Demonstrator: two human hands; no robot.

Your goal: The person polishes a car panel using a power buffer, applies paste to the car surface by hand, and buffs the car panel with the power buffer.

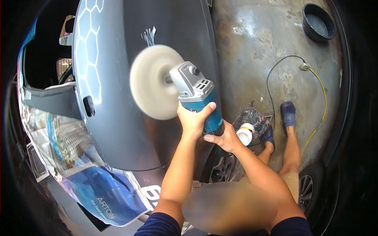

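A polisher [196,82] with a silver head and a blue body lies across my two hands. My left hand [192,120] wraps the blue body just behind the head, thumb on top. Farther back, my right hand [223,138] grips the dark rear end. The round white polishing pad [151,82] is smeared, as if spinning, and lies at the dark grey car panel [157,137]; whether it presses flat I cannot tell. Above the pad, a small tuft of grey and white strips [149,36] shows on the panel.
Printed plastic and newspaper sheeting [94,192] covers the car at left. A black tub [318,23] stands on the concrete floor [252,59]. A black cable joins a yellow cord [323,102] at a plug. Near my feet, a white container [245,135] sits on a speckled tray.
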